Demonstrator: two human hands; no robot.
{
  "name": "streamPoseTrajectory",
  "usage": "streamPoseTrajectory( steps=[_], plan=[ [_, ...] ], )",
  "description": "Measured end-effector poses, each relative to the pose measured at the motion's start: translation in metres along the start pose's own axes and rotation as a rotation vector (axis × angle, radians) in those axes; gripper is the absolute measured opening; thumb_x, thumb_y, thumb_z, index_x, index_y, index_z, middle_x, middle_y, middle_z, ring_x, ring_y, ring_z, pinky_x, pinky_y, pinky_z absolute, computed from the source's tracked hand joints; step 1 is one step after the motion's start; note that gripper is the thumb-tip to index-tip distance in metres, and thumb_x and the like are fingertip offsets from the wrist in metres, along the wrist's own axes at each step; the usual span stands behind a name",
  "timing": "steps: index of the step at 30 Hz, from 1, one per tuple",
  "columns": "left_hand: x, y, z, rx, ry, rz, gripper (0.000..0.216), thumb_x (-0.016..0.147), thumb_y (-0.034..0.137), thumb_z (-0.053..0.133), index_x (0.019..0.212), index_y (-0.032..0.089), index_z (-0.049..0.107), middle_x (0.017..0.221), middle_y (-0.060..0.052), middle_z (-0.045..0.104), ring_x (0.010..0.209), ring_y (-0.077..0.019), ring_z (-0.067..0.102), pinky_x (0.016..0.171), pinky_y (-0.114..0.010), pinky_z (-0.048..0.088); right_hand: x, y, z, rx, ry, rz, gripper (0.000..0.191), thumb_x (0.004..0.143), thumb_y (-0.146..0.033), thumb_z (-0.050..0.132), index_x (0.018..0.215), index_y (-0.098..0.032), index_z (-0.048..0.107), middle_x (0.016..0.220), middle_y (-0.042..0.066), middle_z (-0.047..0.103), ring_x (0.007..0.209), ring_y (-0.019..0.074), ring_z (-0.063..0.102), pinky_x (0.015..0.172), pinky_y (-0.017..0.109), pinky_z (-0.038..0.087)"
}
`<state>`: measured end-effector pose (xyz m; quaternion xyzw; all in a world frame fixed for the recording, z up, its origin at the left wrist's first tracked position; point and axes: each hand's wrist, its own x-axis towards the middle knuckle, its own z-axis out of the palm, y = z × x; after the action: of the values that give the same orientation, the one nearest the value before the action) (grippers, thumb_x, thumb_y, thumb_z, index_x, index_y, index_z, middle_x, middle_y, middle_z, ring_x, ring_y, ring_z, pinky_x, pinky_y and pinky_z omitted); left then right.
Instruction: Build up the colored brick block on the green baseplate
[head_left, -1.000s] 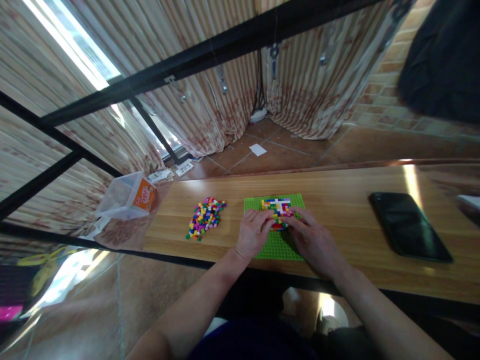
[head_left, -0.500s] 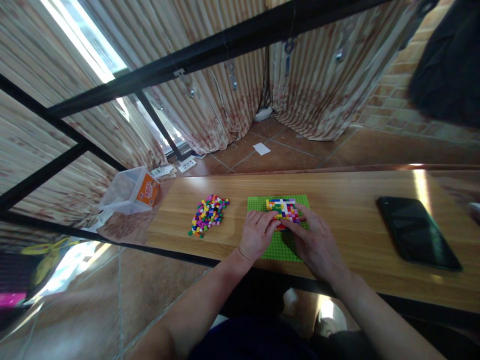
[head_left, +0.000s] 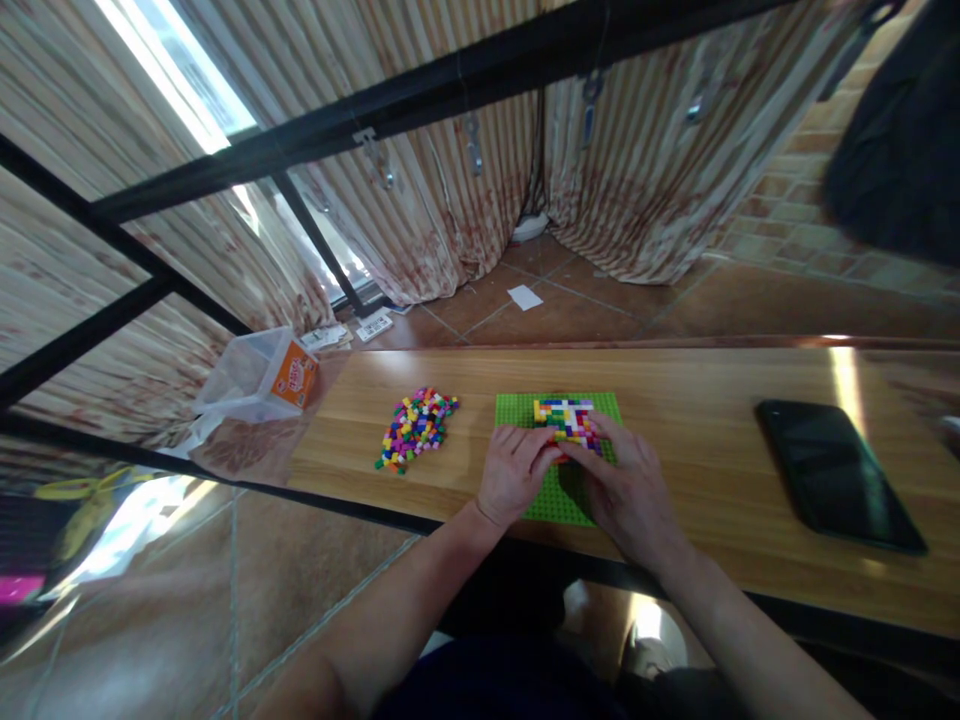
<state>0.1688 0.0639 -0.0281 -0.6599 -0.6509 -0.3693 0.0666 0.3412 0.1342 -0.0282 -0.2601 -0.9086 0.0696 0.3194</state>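
Note:
Small coloured toy bricks (head_left: 564,412) form a tight multicoloured block on a green studded baseplate (head_left: 517,408). My left hand (head_left: 514,470) is closed at the block's near left edge, its thumb and fingertips pressed together there. From the right, my right hand (head_left: 630,485) bends around the same block, one finger along its right side and another fingertip at its near edge. The two hands' fingertips almost meet. Whatever lies between the left fingertips is too small and covered to make out. Part of the block is hidden under the fingers.
A loose heap of coloured bricks (head_left: 418,428) lies left on the wooden table (head_left: 697,400). A black tablet-like device (head_left: 836,475) rests on the right. Beyond the table's left end stands a clear plastic bin (head_left: 251,375) with an orange label. A black metal rail (head_left: 420,95) crosses before curtains.
The view has shifted slightly. Both hands stay at the brick block, with only slight finger movement; the block and heap look the same.

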Motion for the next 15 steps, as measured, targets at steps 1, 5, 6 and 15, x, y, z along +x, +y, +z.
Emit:
streamPoseTrajectory(
  steps=[1, 5, 6, 15],
  plan=[
    [0.0, 0.0, 0.0, -0.003, -0.007, -0.005, 0.025, 0.095, 0.037, 0.053, 0.109, 0.021, 0.064, 0.097, -0.004, 0.074, 0.089, -0.0183, 0.065, 0.083, -0.035, 0.05, 0.001, -0.001, 0.0, -0.005, -0.006, 0.003, 0.054, 0.082, -0.008, 0.053, 0.13, -0.032, 0.058, 0.148, 0.01, 0.035, 0.121, 0.0308, 0.047, 0.092, 0.049, 0.044],
    [-0.002, 0.001, -0.001, -0.03, -0.01, -0.021, 0.026, 0.094, 0.039, 0.054, 0.111, 0.021, 0.063, 0.097, -0.004, 0.073, 0.091, -0.0188, 0.065, 0.084, -0.036, 0.05, 0.002, -0.002, 0.0, -0.033, -0.031, 0.004, 0.055, 0.08, -0.007, 0.054, 0.129, -0.031, 0.058, 0.148, 0.01, 0.036, 0.12, 0.0309, 0.047, 0.092, 0.049, 0.044],
    [-0.002, 0.001, -0.002, -0.039, -0.009, -0.023, 0.027, 0.093, 0.039, 0.055, 0.111, 0.021, 0.063, 0.097, -0.004, 0.073, 0.092, -0.0192, 0.065, 0.084, -0.036, 0.05, 0.002, -0.002, 0.0, -0.042, -0.037, 0.003, 0.055, 0.08, -0.007, 0.054, 0.129, -0.031, 0.058, 0.148, 0.011, 0.037, 0.119, 0.0308, 0.048, 0.092, 0.049, 0.044],
    [-0.002, 0.008, -0.01, -0.09, -0.017, -0.083, 0.015, 0.092, 0.026, 0.057, 0.104, 0.022, 0.065, 0.098, -0.004, 0.072, 0.094, -0.0192, 0.064, 0.085, -0.037, 0.05, 0.001, -0.001, 0.003, -0.029, -0.027, 0.004, 0.054, 0.081, -0.009, 0.055, 0.13, -0.031, 0.057, 0.147, 0.01, 0.037, 0.119, 0.0303, 0.048, 0.092, 0.049, 0.046]
  ],
)
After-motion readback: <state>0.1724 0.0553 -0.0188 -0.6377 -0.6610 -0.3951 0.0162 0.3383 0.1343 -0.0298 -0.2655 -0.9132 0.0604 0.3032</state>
